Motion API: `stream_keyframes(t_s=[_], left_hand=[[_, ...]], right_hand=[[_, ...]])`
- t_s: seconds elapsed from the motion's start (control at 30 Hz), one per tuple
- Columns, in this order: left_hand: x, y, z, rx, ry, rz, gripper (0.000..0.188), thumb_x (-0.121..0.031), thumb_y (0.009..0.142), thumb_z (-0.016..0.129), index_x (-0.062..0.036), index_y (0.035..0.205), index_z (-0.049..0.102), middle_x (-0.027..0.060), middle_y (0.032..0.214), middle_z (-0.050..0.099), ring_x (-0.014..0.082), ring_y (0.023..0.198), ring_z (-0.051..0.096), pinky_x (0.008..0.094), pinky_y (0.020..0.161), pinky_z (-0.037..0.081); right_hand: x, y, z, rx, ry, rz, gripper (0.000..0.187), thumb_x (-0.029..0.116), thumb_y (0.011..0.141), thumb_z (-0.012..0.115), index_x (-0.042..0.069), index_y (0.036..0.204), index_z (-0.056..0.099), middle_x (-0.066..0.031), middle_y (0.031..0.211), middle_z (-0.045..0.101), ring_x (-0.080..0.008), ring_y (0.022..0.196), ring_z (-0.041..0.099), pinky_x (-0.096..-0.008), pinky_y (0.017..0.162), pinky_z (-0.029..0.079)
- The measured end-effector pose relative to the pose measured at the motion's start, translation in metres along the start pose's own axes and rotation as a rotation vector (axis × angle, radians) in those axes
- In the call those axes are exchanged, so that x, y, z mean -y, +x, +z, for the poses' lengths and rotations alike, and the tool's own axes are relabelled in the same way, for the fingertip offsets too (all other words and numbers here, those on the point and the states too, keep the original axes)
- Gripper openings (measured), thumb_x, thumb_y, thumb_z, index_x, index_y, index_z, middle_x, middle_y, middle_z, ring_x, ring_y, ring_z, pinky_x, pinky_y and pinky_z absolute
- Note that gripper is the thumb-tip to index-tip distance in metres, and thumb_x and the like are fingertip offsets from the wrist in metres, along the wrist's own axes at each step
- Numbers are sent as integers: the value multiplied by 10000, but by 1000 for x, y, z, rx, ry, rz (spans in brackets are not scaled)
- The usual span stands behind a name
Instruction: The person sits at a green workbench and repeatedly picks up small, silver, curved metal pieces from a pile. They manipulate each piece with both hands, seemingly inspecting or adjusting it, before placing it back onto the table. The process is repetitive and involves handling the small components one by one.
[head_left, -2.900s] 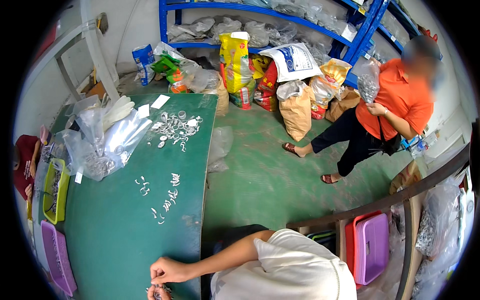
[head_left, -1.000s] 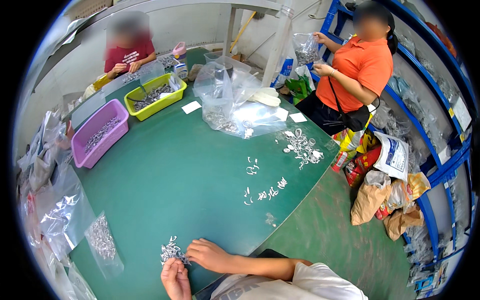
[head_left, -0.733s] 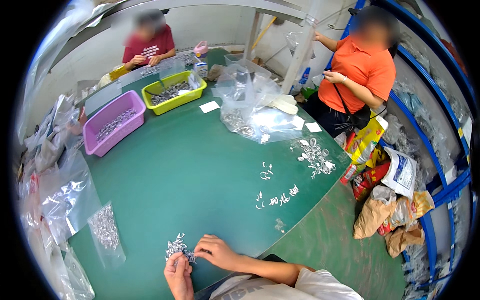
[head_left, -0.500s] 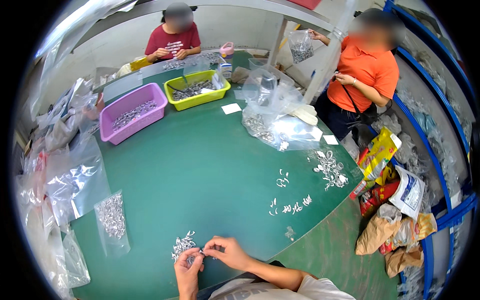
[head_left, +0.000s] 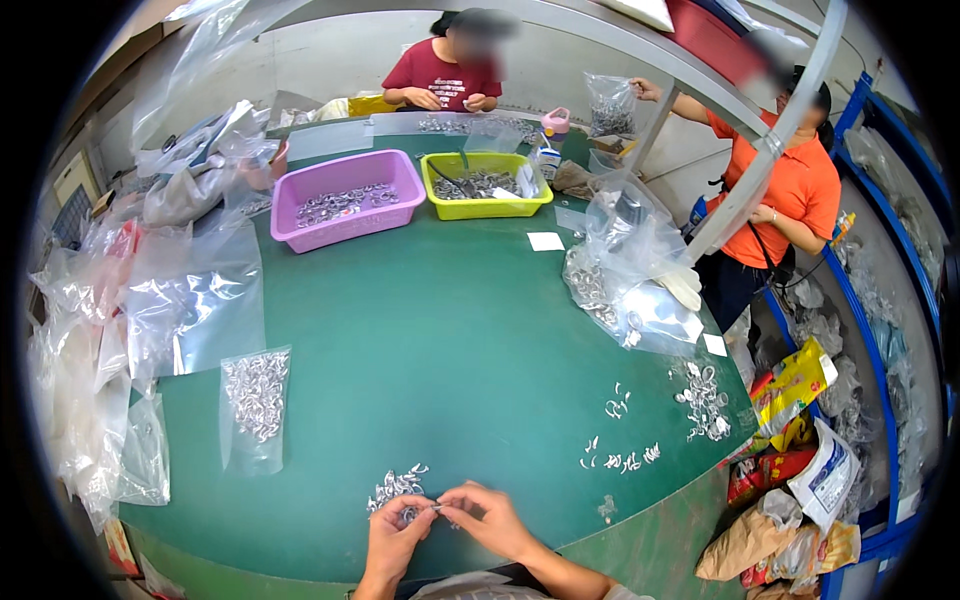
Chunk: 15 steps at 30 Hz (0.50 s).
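At the near edge of the green table, my left hand and my right hand meet fingertip to fingertip. Between them they pinch a small silver metal piece, too small to make out its exact shape. Just beyond my left hand lies a little heap of silver ring-like metal pieces, partly covered by its fingers. Left of the heap, a clear plastic bag full of similar pieces lies flat. More small pieces are spread in loose groups to the right.
A purple basket and a yellow-green basket hold metal pieces at the back. Clear bags lie far right, plastic sheets at left. Across the table a person in red handles pieces; another in orange holds up a filled bag.
My view has swung, so the table sits further right and more level. My fingertips stay together at the heap. The person in orange still holds the bag up, arm now more outstretched.
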<state>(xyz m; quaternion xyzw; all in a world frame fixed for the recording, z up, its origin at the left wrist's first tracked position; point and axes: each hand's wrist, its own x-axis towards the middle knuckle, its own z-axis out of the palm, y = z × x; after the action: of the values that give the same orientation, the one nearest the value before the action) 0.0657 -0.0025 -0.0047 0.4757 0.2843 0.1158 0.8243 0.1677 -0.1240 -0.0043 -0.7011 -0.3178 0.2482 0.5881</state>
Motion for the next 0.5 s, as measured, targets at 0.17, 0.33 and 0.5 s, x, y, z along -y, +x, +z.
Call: stream_keyframes(t_s=[0.17,0.33,0.5], left_hand=[[3,2,-5,0,-47,0,119,-1,814,622,26,927,597,41,748,598,59,586,499,168,511,386],[5,3,-5,-19,-72,-23,118,-3,819,617,28,931,597,43,743,597,63,584,504,171,516,395],[7,3,-5,-24,-58,-19,107,-1,823,613,32,924,605,40,741,599,59,582,500,166,510,388]], right_hand=[[1,2,1,38,-12,69,86,68,814,637,23,887,637,-32,751,579,-99,626,519,-230,583,422],[-3,2,2,49,-40,29,88,83,824,631,24,889,636,-35,740,574,-93,609,518,-229,578,421],[-5,2,2,28,0,75,94,95,835,623,22,893,634,-37,743,575,-91,628,553,-225,573,430]])
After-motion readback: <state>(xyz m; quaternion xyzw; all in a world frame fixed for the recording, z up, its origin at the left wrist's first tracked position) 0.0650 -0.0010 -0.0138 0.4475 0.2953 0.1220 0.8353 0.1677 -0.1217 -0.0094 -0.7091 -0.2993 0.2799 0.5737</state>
